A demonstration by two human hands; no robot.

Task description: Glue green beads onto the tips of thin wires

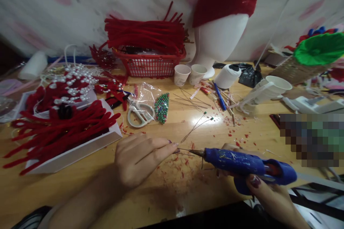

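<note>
My right hand [264,193] is wrapped round a blue hot glue gun [231,160], its metal nozzle pointing left. My left hand [146,159] is closed in a pinch on a thin wire [185,149], whose end reaches close to the nozzle tip; whether they touch I cannot tell. Just beyond the fingers lie two wires with green beads [195,126] on their far ends. A clear bag of green beads [162,108] rests beside white-handled scissors [141,114]. More bare wires [189,103] are spread behind.
At the left, a white box [80,154] holds red fuzzy stems. A red basket [150,65] with more stems stands at the back, next to a white mannequin head [219,37]. Paper cups [182,75], a thread cone [228,76] and a blue pen [219,96] are nearby. Red scraps litter the table.
</note>
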